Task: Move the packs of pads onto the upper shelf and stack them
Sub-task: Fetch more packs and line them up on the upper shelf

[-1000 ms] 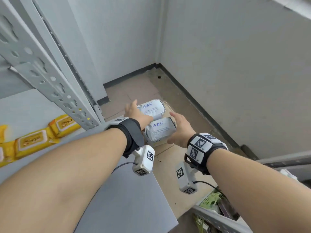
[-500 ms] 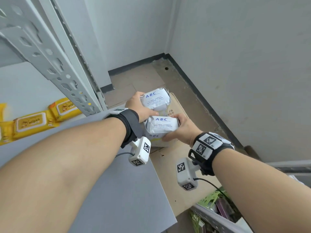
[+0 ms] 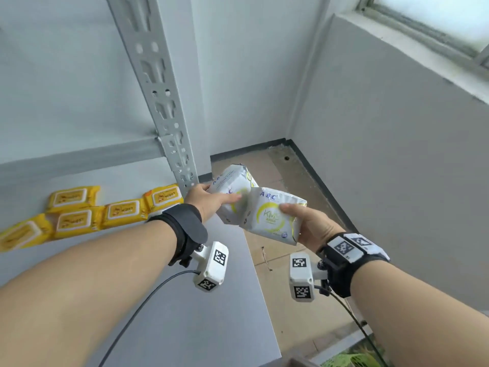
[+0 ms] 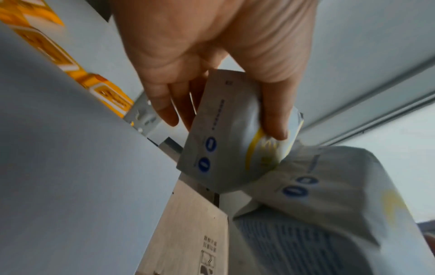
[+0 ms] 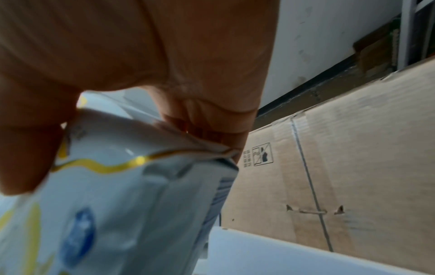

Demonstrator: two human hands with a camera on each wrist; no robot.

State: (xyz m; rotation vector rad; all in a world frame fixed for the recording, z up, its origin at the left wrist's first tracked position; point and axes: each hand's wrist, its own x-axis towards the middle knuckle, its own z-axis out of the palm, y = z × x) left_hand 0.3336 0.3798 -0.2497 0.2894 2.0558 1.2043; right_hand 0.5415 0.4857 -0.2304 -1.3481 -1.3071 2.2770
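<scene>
I hold two white packs of pads with blue lettering and yellow rings. My left hand (image 3: 211, 201) grips the far pack (image 3: 232, 186), thumb on its front face; the left wrist view shows that pack (image 4: 226, 134) pinched between thumb and fingers (image 4: 164, 104). My right hand (image 3: 307, 221) grips the near pack (image 3: 270, 218), and its fingers (image 5: 207, 122) curl round the pack's (image 5: 122, 195) end. Both packs hang in the air just past the right edge of the grey upper shelf (image 3: 185, 313) and touch each other.
Several yellow wipes packs (image 3: 119, 211) lie in rows at the shelf's back left. A perforated grey upright (image 3: 158, 96) stands at the shelf's back right corner. A cardboard box (image 3: 280, 260) sits below on the floor, near the grey walls.
Both hands have lifted the two packs from the cardboard box below up to the level of the shelf, and the packs have tilted to show their front faces.
</scene>
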